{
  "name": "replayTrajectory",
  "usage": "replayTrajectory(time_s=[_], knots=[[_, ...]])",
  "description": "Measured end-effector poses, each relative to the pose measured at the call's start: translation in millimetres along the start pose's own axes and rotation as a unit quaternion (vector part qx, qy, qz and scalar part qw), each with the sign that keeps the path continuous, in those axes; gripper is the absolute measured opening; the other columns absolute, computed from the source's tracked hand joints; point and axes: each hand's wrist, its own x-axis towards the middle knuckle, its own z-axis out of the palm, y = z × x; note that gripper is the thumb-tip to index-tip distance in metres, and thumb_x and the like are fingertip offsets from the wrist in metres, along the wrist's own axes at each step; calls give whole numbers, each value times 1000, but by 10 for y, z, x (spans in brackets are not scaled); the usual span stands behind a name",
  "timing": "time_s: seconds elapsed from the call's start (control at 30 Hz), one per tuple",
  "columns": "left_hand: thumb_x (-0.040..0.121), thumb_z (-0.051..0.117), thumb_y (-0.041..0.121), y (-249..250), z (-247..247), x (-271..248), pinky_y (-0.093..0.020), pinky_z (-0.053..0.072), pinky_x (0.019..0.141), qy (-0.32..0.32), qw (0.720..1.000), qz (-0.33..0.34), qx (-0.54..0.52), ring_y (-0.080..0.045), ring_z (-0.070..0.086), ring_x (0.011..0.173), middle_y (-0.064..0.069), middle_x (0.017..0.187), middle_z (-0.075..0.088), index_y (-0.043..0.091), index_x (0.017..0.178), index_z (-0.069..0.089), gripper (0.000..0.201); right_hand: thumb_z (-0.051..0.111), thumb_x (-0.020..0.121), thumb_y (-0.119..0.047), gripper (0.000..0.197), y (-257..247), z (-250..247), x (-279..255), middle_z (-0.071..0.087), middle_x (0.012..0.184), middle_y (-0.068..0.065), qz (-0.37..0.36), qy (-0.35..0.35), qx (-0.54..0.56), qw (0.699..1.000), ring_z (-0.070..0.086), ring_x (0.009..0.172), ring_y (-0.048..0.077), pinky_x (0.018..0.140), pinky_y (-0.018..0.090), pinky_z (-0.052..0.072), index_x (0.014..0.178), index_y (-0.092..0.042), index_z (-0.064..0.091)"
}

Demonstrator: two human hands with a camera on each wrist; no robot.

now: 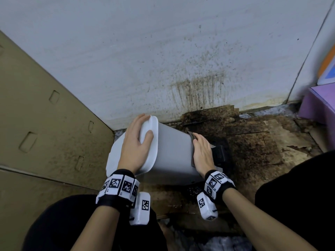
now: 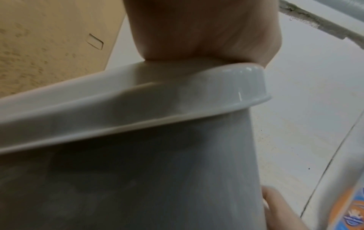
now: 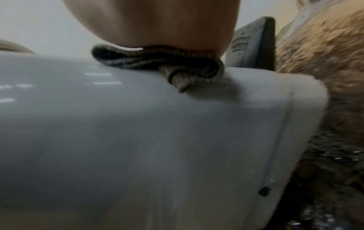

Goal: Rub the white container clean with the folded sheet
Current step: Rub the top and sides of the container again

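Note:
The white container (image 1: 172, 151) is a bin tipped on its side on the floor, its rim to the left and its base to the right. My left hand (image 1: 134, 144) grips the rim, thumb on the near side and fingers over the far edge; the left wrist view shows the palm (image 2: 197, 31) on that rim (image 2: 177, 87). My right hand (image 1: 202, 154) lies flat on the bin's wall near the base and presses the folded sheet (image 1: 191, 135), a dark soiled wad (image 3: 157, 62) under the palm (image 3: 157, 23). Most of the sheet is hidden beneath the hand.
A black pedal (image 1: 220, 153) sticks out at the bin's base. Brown-stained cardboard (image 1: 253, 142) covers the floor to the right. A splattered white wall (image 1: 163, 51) stands just behind, a cardboard panel (image 1: 45, 115) on the left, a purple box (image 1: 319, 102) at far right.

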Motion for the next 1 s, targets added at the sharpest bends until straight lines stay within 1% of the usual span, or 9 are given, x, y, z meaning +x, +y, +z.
replayTrajectory(time_s=[0.07, 0.13, 0.3, 0.37, 0.5, 0.6, 0.77, 0.87, 1.0], knots=[[96, 45, 32, -7, -3, -4, -28, 25, 118, 1, 1000, -1, 2, -2, 33, 144, 18, 154, 41, 31, 143, 50, 47, 24, 105, -34, 48, -119, 50, -46, 38, 156, -2, -7, 0, 23, 1000, 27, 147, 14, 124, 41, 17, 148, -23, 41], [96, 45, 32, -6, 7, -9, -27, 24, 118, 4, 1000, 0, 5, -3, 33, 145, 17, 155, 42, 30, 143, 50, 47, 21, 99, -41, 56, -324, 120, -119, 35, 158, -5, -21, -1, 49, 999, 25, 148, 10, 124, 40, 18, 149, -26, 39], [95, 46, 32, 20, 50, 12, -25, 25, 116, 0, 1000, 10, 6, -3, 35, 143, 15, 153, 43, 26, 142, 51, 48, 13, 103, -42, 57, -954, 355, -487, 20, 165, -15, -118, -25, 55, 991, 8, 150, -5, 124, 25, 5, 157, -29, 28], [95, 46, 31, 15, 62, 14, -23, 26, 116, 4, 1000, 16, 8, -1, 36, 141, 15, 152, 43, 25, 142, 51, 47, 10, 105, -44, 58, -999, 447, -627, 14, 167, -16, -156, -7, 36, 987, 2, 152, -6, 125, 27, 3, 159, -29, 22], [96, 47, 32, 7, 55, -1, -26, 27, 117, 5, 1000, 20, 8, -4, 36, 144, 12, 154, 44, 25, 142, 52, 47, 14, 107, -43, 55, -780, 438, -640, 16, 167, -14, -203, 21, -17, 979, 9, 154, 4, 125, 40, 17, 159, -28, 24], [96, 48, 33, 1, 38, 6, -31, 28, 120, 6, 1000, 6, 0, -5, 35, 145, 13, 155, 44, 27, 143, 52, 48, 24, 108, -38, 52, -538, 357, -574, 22, 166, -10, -224, 34, -53, 973, 17, 154, 8, 122, 41, 25, 158, -27, 29], [97, 50, 29, -39, -18, 9, -36, 28, 122, 15, 1000, -5, -12, -4, 36, 145, 15, 155, 44, 30, 142, 53, 45, 23, 108, -39, 51, 43, 221, -511, 23, 166, -12, -169, 55, -46, 983, 16, 153, 4, 124, 38, 22, 157, -29, 30], [100, 53, 21, -18, -6, 20, -34, 27, 121, 15, 1000, -8, -12, -4, 36, 145, 15, 155, 44, 30, 142, 54, 42, 21, 107, -44, 50, 336, 109, -486, 22, 164, -16, -99, 67, -27, 992, 14, 152, 0, 125, 40, 18, 156, -35, 26], [101, 53, 21, 31, 19, 34, -26, 26, 117, 14, 1000, -11, -5, -3, 36, 143, 15, 154, 44, 29, 141, 54, 41, 20, 106, -45, 54, 439, 87, -462, 20, 167, -12, -65, 71, -19, 995, 11, 153, 0, 127, 36, 12, 157, -31, 28]])
